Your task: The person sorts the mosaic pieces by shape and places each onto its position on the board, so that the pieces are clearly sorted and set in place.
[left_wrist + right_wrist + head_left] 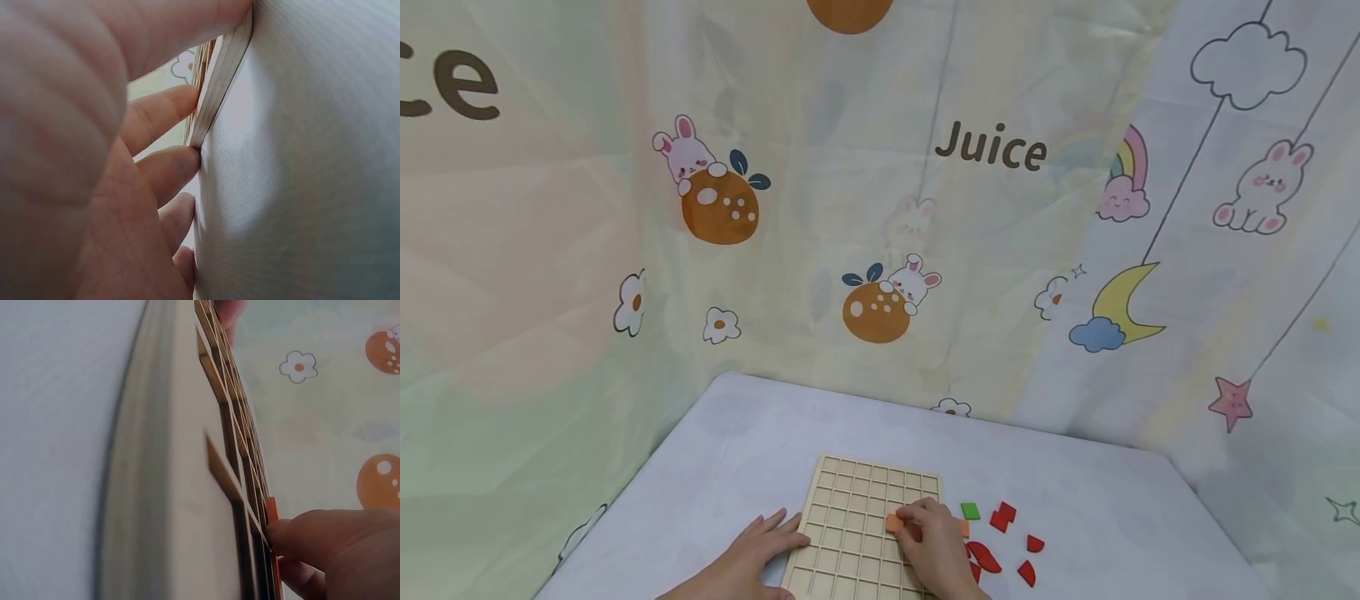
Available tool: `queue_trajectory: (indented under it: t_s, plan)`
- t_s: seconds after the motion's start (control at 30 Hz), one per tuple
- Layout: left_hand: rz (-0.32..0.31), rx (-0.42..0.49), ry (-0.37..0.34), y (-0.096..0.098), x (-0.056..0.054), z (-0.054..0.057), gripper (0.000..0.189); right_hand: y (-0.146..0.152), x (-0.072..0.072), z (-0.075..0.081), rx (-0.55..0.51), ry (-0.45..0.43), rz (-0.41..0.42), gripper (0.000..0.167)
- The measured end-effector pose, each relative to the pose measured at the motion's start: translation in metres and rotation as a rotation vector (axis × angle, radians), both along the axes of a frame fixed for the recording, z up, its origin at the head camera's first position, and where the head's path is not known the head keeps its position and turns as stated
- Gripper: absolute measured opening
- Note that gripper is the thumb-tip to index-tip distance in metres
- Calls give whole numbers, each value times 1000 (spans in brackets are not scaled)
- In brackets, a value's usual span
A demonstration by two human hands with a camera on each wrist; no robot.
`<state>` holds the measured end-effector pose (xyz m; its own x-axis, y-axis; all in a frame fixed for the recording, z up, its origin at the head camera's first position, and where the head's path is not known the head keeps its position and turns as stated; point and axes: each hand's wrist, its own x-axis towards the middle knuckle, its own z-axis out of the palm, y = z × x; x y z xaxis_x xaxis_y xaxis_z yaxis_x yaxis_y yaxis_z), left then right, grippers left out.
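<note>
A pale wooden grid board (857, 533) lies on the white table (737, 450), near its front. My right hand (928, 542) pinches a small orange square tile (893, 522) and holds it down on the board's right half. In the right wrist view my fingertips (306, 540) press the orange tile (271, 509) against the grid board (187, 487). My left hand (752, 554) lies flat with straight fingers against the board's left edge. The left wrist view shows those fingers (169, 169) touching the edge of the grid board (222, 75).
Loose tiles lie right of the board: a green square (971, 511), an orange one (963, 528) and several red pieces (1003, 517). A cartoon-printed curtain (880, 208) hangs close behind and around the table. The table's far edge runs just under it.
</note>
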<state>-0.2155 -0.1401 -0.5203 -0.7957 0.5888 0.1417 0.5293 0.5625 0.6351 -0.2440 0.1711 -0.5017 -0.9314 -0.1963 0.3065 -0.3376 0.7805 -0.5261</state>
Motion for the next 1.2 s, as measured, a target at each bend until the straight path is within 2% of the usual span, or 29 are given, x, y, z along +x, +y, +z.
queue_trajectory:
  t_s: [0.43,0.7,0.93,1.2]
  plan:
    - [-5,1,3,0,-1,0,68,2,0,-2,-14,-4,31,16]
    - [-5,-17,47,1,-1,0,69,4,0,-3,-6,-5,45,16]
    - [-14,-23,90,0,-2,-3,67,2,2,-1,3,-26,13,16]
    - [-13,2,38,0,-1,-1,67,3,3,-2,-55,-29,-30,15]
